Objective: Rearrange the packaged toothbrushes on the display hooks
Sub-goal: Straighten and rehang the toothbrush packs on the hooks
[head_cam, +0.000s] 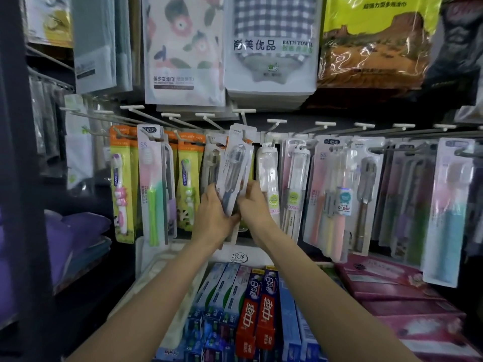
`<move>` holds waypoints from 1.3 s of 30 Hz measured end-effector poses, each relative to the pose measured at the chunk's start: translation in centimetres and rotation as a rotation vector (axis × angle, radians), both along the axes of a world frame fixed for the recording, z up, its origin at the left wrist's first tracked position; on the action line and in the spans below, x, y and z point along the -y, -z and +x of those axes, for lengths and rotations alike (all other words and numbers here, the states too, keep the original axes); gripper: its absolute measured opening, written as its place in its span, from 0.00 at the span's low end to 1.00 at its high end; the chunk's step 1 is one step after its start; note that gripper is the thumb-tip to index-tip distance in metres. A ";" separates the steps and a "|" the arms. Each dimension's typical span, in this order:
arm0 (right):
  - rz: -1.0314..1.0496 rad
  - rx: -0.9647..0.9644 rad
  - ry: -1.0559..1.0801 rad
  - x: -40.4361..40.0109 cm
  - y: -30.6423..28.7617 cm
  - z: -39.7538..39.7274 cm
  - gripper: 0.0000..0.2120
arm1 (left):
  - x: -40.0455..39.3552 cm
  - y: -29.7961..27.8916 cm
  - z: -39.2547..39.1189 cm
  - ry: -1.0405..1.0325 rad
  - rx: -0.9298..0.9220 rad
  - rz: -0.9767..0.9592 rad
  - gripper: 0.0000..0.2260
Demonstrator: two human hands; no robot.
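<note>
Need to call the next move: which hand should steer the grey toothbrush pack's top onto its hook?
Left, probably. The left hand grips the grey toothbrush pack along its lower edge; the right hand only touches its bottom corner.

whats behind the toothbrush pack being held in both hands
Behind the tilted grey toothbrush pack, gripped by the left hand and right hand, more similar packs hang on the hook. How many, and what lies behind them, is covered.

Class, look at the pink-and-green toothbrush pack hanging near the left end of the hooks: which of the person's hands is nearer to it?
Left. The left hand grips a grey toothbrush pack just right of the pink-and-green toothbrush pack; the right hand holds that grey pack's far side, farther right.
</note>
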State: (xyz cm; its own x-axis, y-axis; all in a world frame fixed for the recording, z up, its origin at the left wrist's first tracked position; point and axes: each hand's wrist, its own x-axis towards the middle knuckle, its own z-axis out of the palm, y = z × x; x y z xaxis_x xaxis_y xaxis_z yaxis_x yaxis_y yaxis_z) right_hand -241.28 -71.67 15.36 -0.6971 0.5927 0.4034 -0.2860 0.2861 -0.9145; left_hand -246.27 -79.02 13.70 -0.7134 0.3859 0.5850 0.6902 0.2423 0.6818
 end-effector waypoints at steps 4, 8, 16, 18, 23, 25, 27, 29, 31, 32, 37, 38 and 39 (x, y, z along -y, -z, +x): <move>0.018 0.009 -0.046 0.0 0.5 -0.2 0.14 | 0.0 0.2 0.1 0.022 0.103 0.023 0.27; 0.000 -0.002 -0.065 -0.5 0.5 0.2 0.17 | 0.0 -0.3 0.4 0.006 0.095 -0.058 0.22; 0.268 0.172 -0.225 -1.0 1.7 2.2 0.28 | 1.6 -0.7 -0.6 0.111 0.099 -0.134 0.20; 0.433 0.216 -0.215 -1.1 2.6 2.4 0.32 | 2.0 -0.9 -0.7 0.150 0.109 -0.138 0.18; 0.541 0.245 -0.094 -0.8 4.5 2.7 0.44 | 2.6 -0.8 -0.1 0.158 0.112 -0.140 0.15; 0.564 0.335 -0.086 -1.2 5.0 3.3 0.40 | 2.7 -0.6 0.0 0.096 0.070 -0.127 0.16; 0.579 0.500 -0.109 -1.7 5.5 4.3 0.33 | 2.9 -0.4 -0.2 0.052 0.039 -0.109 0.18; 0.557 0.602 -0.123 -2.5 6.1 5.1 0.26 | 2.8 -0.2 -0.3 0.028 0.022 -0.105 0.18; 0.574 0.708 -0.174 -3.0 6.7 5.4 0.28 | 2.6 0.3 -0.2 0.026 0.013 -0.106 0.18; 0.613 0.802 -0.213 -3.3 7.0 5.2 0.31 | 2.6 0.5 -0.2 0.028 0.001 -0.102 0.19; 0.641 0.873 -0.271 -3.2 8.4 3.8 0.25 | 3.2 1.2 -0.2 -0.022 -0.118 -0.061 0.34; 0.561 0.799 -0.252 -3.0 8.6 3.6 0.25 | 3.4 1.1 -0.3 -0.045 -0.146 -0.076 0.37; 0.479 0.715 -0.245 -2.7 8.5 3.7 0.24 | 3.7 1.0 -0.6 -0.056 -0.162 -0.090 0.38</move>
